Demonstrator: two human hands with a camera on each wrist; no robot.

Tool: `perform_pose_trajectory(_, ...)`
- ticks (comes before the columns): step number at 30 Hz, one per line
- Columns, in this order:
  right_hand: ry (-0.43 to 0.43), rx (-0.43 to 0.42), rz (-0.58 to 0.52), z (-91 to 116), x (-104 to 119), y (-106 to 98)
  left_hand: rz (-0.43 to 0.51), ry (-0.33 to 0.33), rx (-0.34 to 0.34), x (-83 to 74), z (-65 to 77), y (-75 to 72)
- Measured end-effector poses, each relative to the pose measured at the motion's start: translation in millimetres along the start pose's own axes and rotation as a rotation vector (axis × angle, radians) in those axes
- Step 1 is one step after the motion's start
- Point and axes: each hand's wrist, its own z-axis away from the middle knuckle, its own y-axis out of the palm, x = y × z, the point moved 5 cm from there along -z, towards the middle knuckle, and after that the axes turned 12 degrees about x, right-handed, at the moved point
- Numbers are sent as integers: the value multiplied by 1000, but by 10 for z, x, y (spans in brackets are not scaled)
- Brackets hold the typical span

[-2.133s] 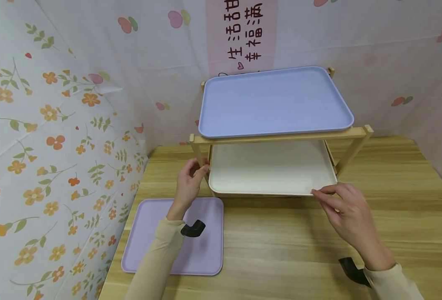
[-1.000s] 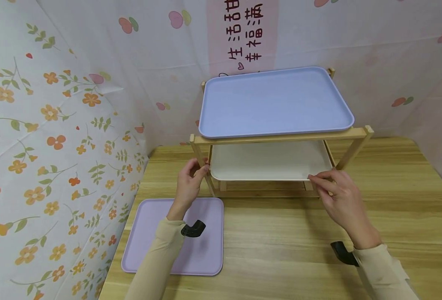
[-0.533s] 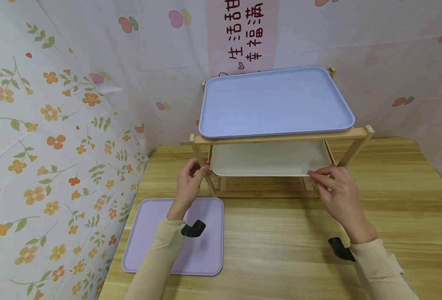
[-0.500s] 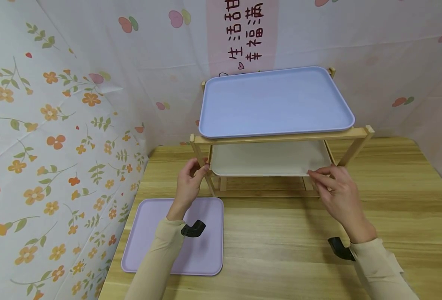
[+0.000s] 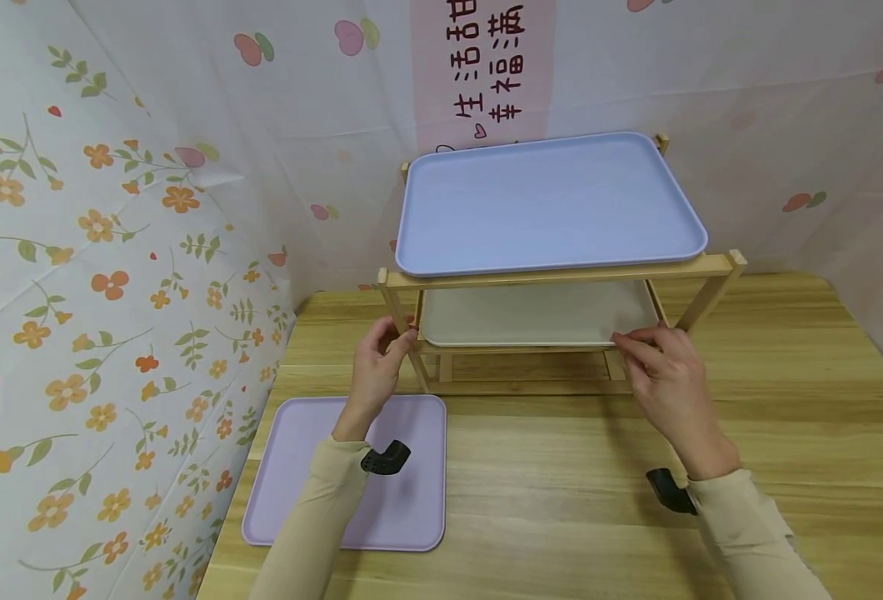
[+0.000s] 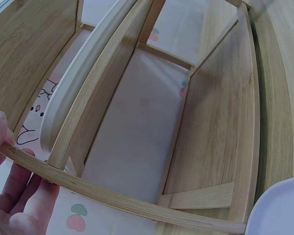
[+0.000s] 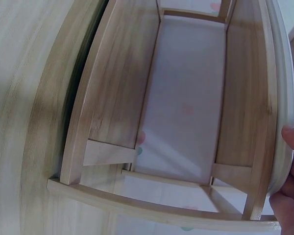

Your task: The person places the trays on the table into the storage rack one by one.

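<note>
Slid farther back, the off-white rectangular tray (image 5: 531,317) lies along the pale wooden rack's (image 5: 531,387) middle front edge; the right hand (image 5: 666,375) pinches its front-right rim, the left hand's (image 5: 376,367) fingers grip the rack's left leg.

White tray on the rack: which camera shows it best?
The head view: the white tray shows from above, front rim included, though the top of the rack hides its back. Left wrist shows only its edge; right wrist, its edge beside the right hand.

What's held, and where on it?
Right grip: white tray, pinched at its front rim, toward the right end. Left grip: wooden rack, held by its left front post.
</note>
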Motion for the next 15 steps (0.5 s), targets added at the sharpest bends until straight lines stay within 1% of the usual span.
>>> perform_pose_trajectory(3, 4, 8, 13, -14, 1, 11, 7, 7, -3, 117, -32, -19)
perform_pose_trajectory(4, 6, 14, 16, -18, -2, 15, 8, 11, -5, 132, -34, -23)
perform_pose_trajectory(8, 27, 34, 25, -47, -25, 39, 12, 33, -13, 145, -35, -29)
perform_pose_trajectory(11, 41, 32, 29, -74, -35, 52, 10, 42, -15, 137, -34, -27)
perform_pose_trajectory(15, 46, 19, 42, -94, -36, 58, 13, 30, -12, 139, -35, -22)
